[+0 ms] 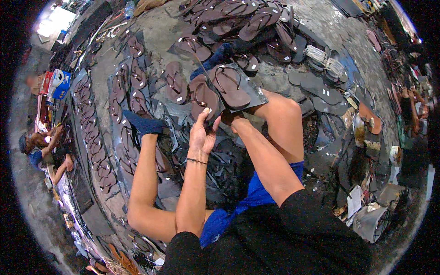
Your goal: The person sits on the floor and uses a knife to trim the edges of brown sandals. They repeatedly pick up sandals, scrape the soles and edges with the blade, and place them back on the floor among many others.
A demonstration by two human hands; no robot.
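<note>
My left hand (202, 136) grips the heel end of a brown flip-flop (201, 95), its thumb on top of the sole. Right beside it, partly overlapping, is a second brown flip-flop (232, 89), tilted, with a dark untrimmed sheet (253, 95) jutting out around its sole. Just below that heel is my right hand (236, 123); its fingers are hidden beneath the footwear, so their grip does not show. Another brown flip-flop (175, 82) lies on the ground left of the held ones.
Brown flip-flops lie heaped (229, 18) ahead and in long rows (87, 123) at left. Dark offcuts (220, 167) cover the ground between my legs. Bundled grey soles (326, 63) and flat sole pieces (321, 89) lie at right. Another person (43, 149) sits far left, near a blue box (59, 84).
</note>
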